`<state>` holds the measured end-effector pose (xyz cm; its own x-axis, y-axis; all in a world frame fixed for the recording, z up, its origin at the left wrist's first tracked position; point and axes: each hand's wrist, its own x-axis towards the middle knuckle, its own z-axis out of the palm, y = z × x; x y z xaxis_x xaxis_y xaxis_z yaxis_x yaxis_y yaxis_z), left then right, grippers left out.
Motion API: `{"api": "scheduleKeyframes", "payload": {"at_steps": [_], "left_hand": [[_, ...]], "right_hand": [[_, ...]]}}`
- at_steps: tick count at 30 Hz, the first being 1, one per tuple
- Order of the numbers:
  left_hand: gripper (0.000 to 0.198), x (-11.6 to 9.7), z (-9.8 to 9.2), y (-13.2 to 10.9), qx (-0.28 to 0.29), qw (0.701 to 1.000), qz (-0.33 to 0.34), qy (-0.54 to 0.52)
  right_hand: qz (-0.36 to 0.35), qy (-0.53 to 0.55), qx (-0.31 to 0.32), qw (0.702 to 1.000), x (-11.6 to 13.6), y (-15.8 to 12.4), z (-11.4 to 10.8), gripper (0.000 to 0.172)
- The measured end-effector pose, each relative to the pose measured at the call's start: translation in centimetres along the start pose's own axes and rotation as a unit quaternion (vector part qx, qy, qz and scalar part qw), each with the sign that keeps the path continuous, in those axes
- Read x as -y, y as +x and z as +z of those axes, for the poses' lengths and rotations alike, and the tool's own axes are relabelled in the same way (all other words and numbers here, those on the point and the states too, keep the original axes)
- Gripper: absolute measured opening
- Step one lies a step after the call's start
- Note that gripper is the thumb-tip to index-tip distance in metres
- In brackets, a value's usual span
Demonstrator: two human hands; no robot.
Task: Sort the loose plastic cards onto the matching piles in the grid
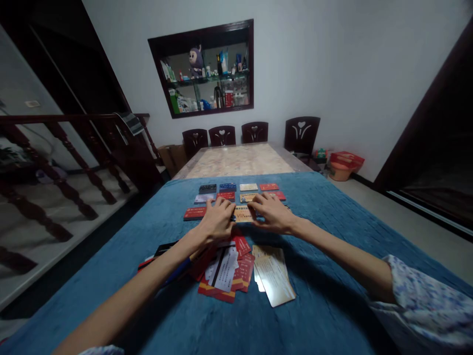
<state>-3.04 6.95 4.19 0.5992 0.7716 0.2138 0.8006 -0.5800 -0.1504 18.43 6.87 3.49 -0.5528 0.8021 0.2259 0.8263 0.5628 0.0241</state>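
Cards lie in rows on a blue cloth (pixel 332 236). My left hand (pixel 217 221) and my right hand (pixel 272 213) rest fingers-down on either side of a beige card (pixel 244 215) in the nearest row, their fingertips touching its edges. A red card (pixel 194 213) lies left of my left hand. Further rows hold a dark card (pixel 207 188), a blue card (pixel 227 187), a pale card (pixel 248 187) and a red one (pixel 269 187). A loose heap of red and white cards (pixel 227 271) sits under my left forearm, with pale cards (pixel 274 276) beside it.
Beyond the cloth a marble tabletop (pixel 236 161) stretches to several dark chairs (pixel 254 132). A wall niche (pixel 207 69) holds bottles and a toy. Wooden stair railing (pixel 74 148) runs at the left. Red tubs (pixel 343 165) stand on the floor at the right.
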Motion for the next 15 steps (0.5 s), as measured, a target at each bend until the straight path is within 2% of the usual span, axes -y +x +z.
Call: {"api": "scheduleKeyframes", "payload": {"at_steps": [3, 8, 12, 15], "left_hand": [[0.039, 0.4, 0.3, 1.3, 0.011, 1.0, -0.001, -0.003], [0.038, 1.1, 1.1, 4.1, 0.021, 1.0, -0.006, 0.005], [0.033, 1.3, 1.3, 6.4, 0.04, 0.999, -0.014, 0.016], [0.031, 1.3, 1.7, 7.9, 0.058, 0.998, -0.015, 0.019]], "right_hand": [[0.006, 0.002, 0.013, 1.0, -0.9, 0.7, -0.1, 0.026], [0.02, -0.019, 0.036, 0.999, -2.9, 2.2, -0.1, 0.033], [0.028, -0.02, 0.053, 0.998, -4.6, 3.8, 0.0, 0.025], [0.05, -0.022, 0.081, 0.995, -5.6, 4.9, 0.1, 0.025]]}}
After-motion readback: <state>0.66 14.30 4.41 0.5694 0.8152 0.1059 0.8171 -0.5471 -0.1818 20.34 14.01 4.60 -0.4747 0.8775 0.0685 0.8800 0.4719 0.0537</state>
